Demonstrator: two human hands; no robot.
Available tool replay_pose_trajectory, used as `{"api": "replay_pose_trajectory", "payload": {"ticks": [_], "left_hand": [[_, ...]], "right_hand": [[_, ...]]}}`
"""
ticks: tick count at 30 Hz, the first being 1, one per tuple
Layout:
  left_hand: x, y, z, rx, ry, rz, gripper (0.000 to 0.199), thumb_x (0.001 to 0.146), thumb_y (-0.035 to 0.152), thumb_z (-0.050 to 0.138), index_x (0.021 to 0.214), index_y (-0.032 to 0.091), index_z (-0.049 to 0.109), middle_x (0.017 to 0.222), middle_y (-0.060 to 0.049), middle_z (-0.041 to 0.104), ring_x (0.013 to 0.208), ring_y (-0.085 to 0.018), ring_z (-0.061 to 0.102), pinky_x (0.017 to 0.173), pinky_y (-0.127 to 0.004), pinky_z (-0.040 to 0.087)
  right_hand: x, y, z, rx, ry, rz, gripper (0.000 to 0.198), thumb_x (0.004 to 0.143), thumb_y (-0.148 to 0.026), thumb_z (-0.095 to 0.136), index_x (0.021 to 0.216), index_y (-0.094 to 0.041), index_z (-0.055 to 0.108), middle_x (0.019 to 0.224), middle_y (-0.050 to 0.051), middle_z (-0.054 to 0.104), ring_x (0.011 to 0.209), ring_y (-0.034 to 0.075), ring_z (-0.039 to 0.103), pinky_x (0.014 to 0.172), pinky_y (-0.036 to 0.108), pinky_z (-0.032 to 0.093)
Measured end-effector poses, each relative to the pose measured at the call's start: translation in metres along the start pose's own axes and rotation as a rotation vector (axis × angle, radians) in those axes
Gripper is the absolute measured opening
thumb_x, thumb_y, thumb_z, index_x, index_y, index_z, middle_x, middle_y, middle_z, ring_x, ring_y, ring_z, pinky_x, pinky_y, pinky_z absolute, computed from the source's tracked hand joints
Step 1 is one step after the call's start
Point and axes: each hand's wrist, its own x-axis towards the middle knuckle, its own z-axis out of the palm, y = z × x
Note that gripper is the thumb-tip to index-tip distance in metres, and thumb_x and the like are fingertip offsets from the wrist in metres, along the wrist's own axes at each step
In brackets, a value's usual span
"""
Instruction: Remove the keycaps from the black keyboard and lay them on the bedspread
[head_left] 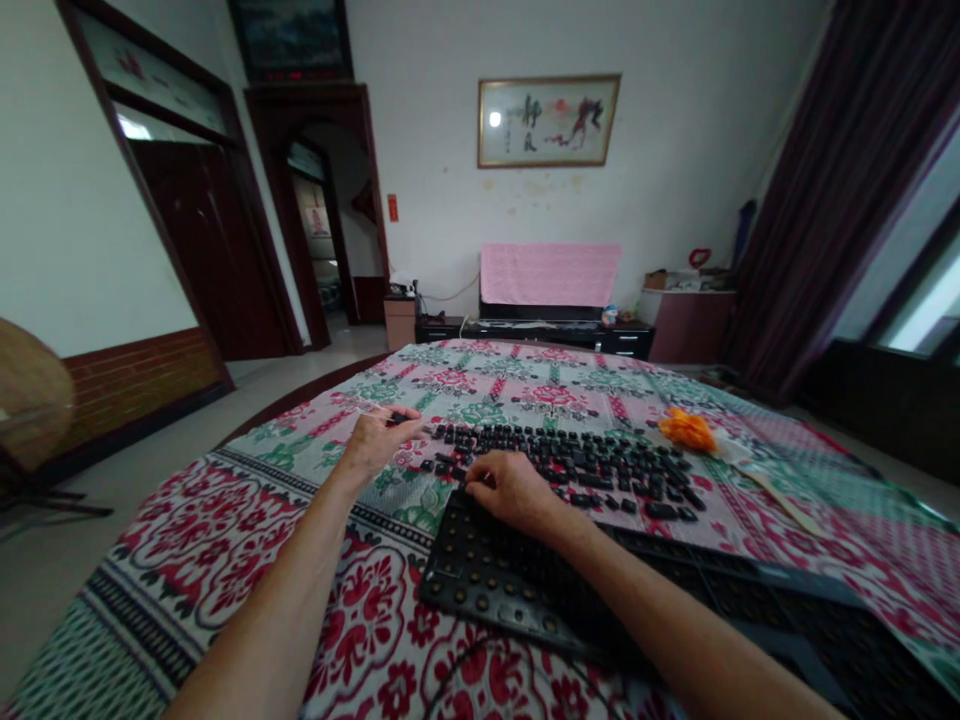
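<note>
My left hand point(375, 442) is raised over the tablecloth, its thumb and fingers closed on a small black object point(397, 418). Thin pale lines, perhaps wire, stick out to its left; its kind is unclear. Over the upper left corner of a black keyboard base point(517, 598) is my right hand point(514, 488), fingers pinched together. Whatever may be between those fingertips is hidden. The base lies tilted across the near side of the table, its key posts bare of caps. Loose black keycaps point(592, 458) are spread in rough rows just beyond it.
A patterned cloth point(375, 590) covers the round table. To the right of the keycaps lie a crumpled orange cloth-like bundle point(688, 430) and a pale flat stick point(784, 500). A dark cable point(457, 665) curls by the near edge. Across the room stands a pink-covered television point(551, 275).
</note>
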Motion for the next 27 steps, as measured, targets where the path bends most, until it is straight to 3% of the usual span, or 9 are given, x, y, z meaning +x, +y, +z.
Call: {"api": "replay_pose_trajectory", "payload": {"ticks": [6, 8, 14, 27], "left_hand": [[0.006, -0.007, -0.014, -0.075, 0.252, 0.035, 0.031, 0.058, 0.032, 0.068, 0.081, 0.011, 0.059, 0.057, -0.002, 0.065, 0.062, -0.019, 0.065, 0.064, -0.028, 0.049], [0.006, -0.007, -0.018, -0.111, 0.282, 0.03, 0.031, 0.057, 0.031, 0.068, 0.078, 0.011, 0.059, 0.055, -0.001, 0.064, 0.059, -0.018, 0.065, 0.064, -0.028, 0.049], [0.006, -0.005, -0.023, -0.146, 0.294, 0.06, 0.026, 0.057, 0.028, 0.068, 0.075, 0.012, 0.058, 0.054, 0.001, 0.063, 0.055, -0.016, 0.064, 0.062, -0.027, 0.049], [0.003, 0.001, -0.017, -0.048, 0.261, 0.054, 0.022, 0.059, 0.027, 0.065, 0.074, 0.013, 0.059, 0.05, 0.001, 0.062, 0.056, -0.018, 0.065, 0.057, -0.025, 0.048]], "right_hand": [[0.05, -0.014, 0.032, -0.061, 0.049, 0.01, 0.021, 0.074, -0.021, 0.05, 0.084, -0.02, 0.068, 0.083, 0.002, 0.066, 0.076, 0.012, 0.057, 0.07, 0.02, 0.038], [0.063, -0.019, 0.048, -0.098, 0.066, 0.055, 0.021, 0.075, -0.025, 0.05, 0.086, -0.022, 0.068, 0.087, 0.003, 0.066, 0.079, 0.013, 0.056, 0.072, 0.022, 0.037], [0.079, -0.023, 0.077, -0.256, 0.087, 0.023, 0.018, 0.076, -0.029, 0.051, 0.082, -0.023, 0.067, 0.087, 0.004, 0.064, 0.088, 0.019, 0.051, 0.077, 0.03, 0.03], [0.08, -0.025, 0.075, -0.318, 0.057, 0.02, 0.02, 0.076, -0.031, 0.051, 0.081, -0.022, 0.067, 0.091, 0.007, 0.06, 0.091, 0.021, 0.048, 0.079, 0.035, 0.028]]}}
